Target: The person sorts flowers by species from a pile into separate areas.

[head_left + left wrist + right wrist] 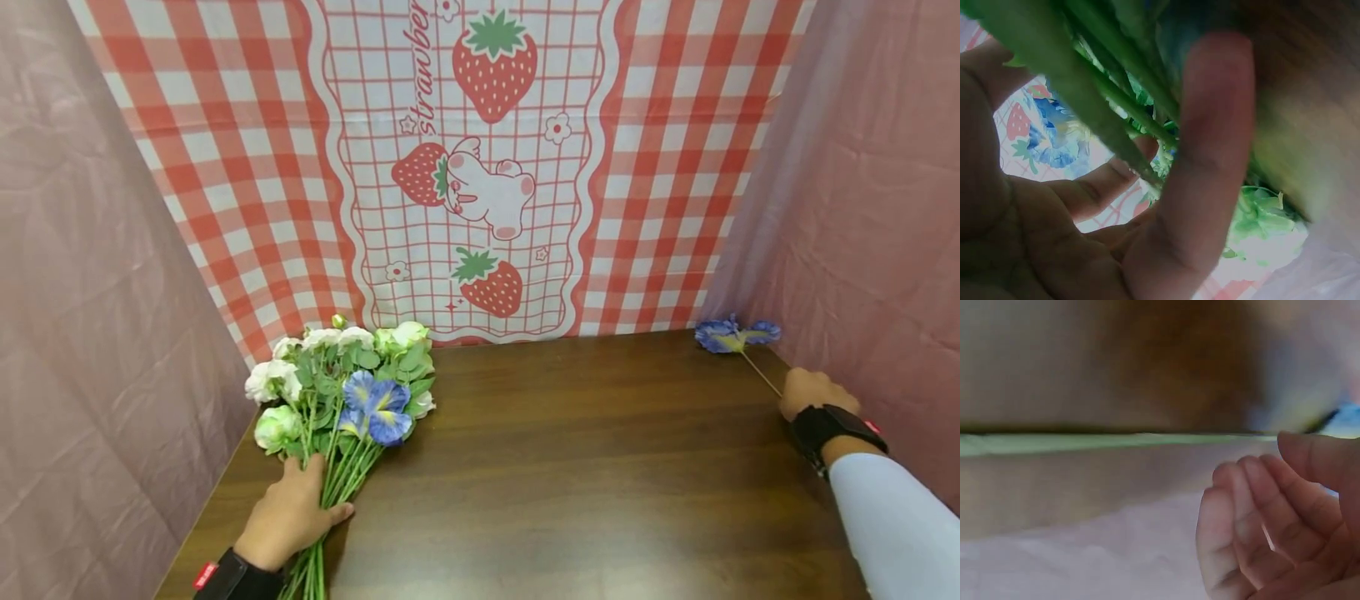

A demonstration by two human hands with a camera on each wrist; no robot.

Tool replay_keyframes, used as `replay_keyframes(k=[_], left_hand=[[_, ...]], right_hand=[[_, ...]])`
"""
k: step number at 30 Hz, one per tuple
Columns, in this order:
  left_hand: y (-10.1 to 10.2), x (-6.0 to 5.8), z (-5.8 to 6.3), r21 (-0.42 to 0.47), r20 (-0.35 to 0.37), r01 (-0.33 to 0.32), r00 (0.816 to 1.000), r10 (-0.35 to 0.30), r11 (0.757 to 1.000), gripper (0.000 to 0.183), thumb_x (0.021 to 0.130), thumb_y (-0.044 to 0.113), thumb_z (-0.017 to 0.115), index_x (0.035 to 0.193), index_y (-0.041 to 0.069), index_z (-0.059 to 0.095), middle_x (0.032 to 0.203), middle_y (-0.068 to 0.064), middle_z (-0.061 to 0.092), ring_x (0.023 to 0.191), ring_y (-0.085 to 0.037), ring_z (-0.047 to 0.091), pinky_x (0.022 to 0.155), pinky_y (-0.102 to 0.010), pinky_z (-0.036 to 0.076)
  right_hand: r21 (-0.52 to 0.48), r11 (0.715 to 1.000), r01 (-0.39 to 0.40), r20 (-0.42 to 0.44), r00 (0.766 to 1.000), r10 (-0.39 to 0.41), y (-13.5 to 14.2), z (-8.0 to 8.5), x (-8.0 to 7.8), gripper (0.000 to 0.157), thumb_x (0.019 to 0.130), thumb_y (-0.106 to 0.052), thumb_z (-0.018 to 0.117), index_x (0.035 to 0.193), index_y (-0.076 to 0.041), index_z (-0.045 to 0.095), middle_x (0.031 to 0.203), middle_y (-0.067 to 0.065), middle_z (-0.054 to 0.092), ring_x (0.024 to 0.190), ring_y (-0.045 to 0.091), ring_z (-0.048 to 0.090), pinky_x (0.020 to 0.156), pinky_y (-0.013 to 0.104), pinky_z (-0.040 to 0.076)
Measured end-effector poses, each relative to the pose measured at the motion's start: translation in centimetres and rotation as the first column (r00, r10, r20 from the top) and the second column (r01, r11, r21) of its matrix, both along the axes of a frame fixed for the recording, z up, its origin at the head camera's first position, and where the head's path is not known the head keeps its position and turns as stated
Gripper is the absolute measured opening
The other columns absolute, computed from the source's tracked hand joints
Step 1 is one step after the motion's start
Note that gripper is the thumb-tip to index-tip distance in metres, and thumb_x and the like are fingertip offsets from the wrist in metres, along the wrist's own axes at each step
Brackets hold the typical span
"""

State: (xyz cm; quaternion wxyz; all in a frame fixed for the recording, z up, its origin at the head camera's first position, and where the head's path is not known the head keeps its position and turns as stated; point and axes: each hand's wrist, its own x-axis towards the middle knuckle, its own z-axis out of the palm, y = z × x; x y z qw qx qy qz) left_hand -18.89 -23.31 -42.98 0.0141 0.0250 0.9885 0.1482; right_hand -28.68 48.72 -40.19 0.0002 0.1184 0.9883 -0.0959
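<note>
A bouquet of white and pale green flowers (272, 380) with a blue iris (377, 406) at its front lies on the left of the table. My left hand (288, 517) grips its green stems (352, 477) loosely, thumb out on the right side; in the left wrist view its fingers (1216, 125) curve round them. At the far right lies a single blue iris (738, 335), its thin stem (761, 372) running to my right hand (819, 392). The right wrist view shows that hand's fingers loosely bent below the stem (1085, 442), thumb tip right at it.
The brown wooden table (570, 475) spans between both hands. Behind it hangs a red-and-white checked cloth (675, 167) with strawberry prints. Pink curtains (90, 275) close off the left and right sides, the right one close beside my right hand.
</note>
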Motion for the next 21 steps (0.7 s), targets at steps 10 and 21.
replay_keyframes(k=[10, 21], left_hand=[[0.1, 0.2, -0.2, 0.004, -0.057, 0.007, 0.998, -0.007, 1.000, 0.073, 0.082, 0.036, 0.086, 0.125, -0.010, 0.049, 0.113, -0.038, 0.051, 0.076, -0.051, 0.064, 0.063, -0.059, 0.054], [0.1, 0.2, -0.3, 0.016, -0.036, -0.003, 0.999, 0.004, 1.000, 0.065, 0.084, 0.039, 0.084, 0.117, -0.008, 0.054, 0.108, -0.032, 0.053, 0.077, -0.048, 0.064, 0.064, -0.057, 0.054]], right_hand=[[-0.030, 0.982, -0.188, -0.267, 0.948, 0.173, -7.0, 3.2, -3.5, 0.029, 0.097, -0.025, 0.060, 0.078, -0.005, 0.068, 0.080, 0.023, 0.064, 0.072, 0.042, 0.062, 0.053, 0.054, 0.046], [-0.002, 0.927, -0.376, -0.485, 0.811, 0.328, -19.1, 4.8, -2.8, 0.024, 0.098, -0.026, 0.068, 0.102, -0.004, 0.075, 0.088, 0.017, 0.073, 0.071, 0.032, 0.067, 0.050, 0.046, 0.047]])
